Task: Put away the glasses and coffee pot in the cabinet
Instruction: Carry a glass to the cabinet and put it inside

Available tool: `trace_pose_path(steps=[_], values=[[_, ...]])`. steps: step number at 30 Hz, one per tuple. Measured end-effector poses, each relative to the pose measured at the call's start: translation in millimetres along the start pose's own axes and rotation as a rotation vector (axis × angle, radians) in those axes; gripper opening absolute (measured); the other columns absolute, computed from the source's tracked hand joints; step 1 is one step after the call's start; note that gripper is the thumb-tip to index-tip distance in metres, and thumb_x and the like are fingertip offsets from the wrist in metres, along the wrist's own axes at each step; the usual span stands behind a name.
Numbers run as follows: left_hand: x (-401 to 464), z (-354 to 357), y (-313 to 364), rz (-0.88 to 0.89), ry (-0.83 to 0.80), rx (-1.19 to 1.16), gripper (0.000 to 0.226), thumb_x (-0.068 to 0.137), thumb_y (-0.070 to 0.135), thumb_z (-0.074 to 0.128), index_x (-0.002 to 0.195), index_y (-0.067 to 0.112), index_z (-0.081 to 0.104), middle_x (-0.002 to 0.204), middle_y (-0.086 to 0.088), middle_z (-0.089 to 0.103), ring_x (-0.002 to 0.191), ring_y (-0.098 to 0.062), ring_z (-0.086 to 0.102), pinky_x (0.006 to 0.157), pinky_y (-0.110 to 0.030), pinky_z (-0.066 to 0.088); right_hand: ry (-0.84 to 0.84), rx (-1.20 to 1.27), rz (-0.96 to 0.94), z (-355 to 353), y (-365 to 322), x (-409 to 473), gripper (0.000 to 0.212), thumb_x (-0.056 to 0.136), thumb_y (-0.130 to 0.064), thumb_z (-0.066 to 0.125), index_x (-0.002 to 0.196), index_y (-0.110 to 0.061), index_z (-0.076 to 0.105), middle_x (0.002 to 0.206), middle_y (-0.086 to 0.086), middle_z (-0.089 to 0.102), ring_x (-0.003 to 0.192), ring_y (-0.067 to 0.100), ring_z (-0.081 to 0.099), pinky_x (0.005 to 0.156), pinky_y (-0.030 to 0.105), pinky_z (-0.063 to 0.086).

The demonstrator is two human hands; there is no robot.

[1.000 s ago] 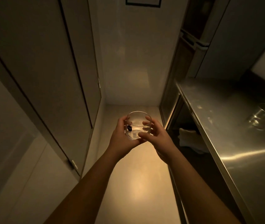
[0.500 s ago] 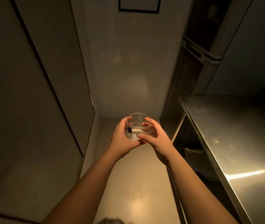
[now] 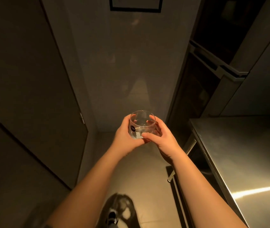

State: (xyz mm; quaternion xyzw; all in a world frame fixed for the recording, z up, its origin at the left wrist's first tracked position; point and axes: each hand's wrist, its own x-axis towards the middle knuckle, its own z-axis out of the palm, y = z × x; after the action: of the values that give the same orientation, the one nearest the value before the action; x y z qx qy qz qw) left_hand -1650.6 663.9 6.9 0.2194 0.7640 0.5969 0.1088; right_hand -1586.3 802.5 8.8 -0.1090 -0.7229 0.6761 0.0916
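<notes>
A short clear glass [image 3: 141, 124] with a dark round sticker on its side is held upright in front of me, above the floor of a narrow dim passage. My left hand [image 3: 125, 135] wraps its left side and underside. My right hand [image 3: 162, 137] cups its right side, thumb across the lower front. No coffee pot is in view. Tall closed cabinet doors [image 3: 32, 99] run along the left.
A steel counter [image 3: 239, 155] stands at the right, with an open dark space under it. Tall dark built-in units [image 3: 201, 79] rise behind the counter. A plain wall [image 3: 127, 66] closes the far end. My shoe [image 3: 114, 213] shows on the tiled floor.
The view has swung left and forward: the second glass on the counter has left the frame, and the counter has shifted right. Both hands keep hold of the glass. My shoe has come into view.
</notes>
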Motion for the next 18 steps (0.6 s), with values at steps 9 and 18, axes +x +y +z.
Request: trace_pose_path(steps=[9, 18], values=[[146, -15, -32, -0.023, -0.087, -0.037, 0.095, 0.061, 0.024, 0.090, 0.140, 0.028, 0.037, 0.129, 0.014, 0.050, 0.116, -0.004, 0.050, 0.094, -0.020, 0.045, 0.073, -0.064, 0.020, -4, 5, 136, 0.071, 0.075, -0.031, 0.078, 0.136, -0.033, 0.043, 0.133, -0.009, 0.050, 0.122, 0.012, 0.049, 0.104, 0.038, 0.045], [309, -18, -36, 0.040, -0.193, -0.139, 0.093, 0.041, 0.042, 0.089, 0.123, 0.038, 0.044, 0.121, 0.009, 0.062, 0.111, -0.009, 0.062, 0.094, -0.028, 0.050, 0.206, 0.033, 0.049, -26, -18, 268, 0.076, 0.064, -0.035, 0.080, 0.134, -0.036, 0.049, 0.128, -0.006, 0.058, 0.120, 0.014, 0.054, 0.107, 0.041, 0.042]])
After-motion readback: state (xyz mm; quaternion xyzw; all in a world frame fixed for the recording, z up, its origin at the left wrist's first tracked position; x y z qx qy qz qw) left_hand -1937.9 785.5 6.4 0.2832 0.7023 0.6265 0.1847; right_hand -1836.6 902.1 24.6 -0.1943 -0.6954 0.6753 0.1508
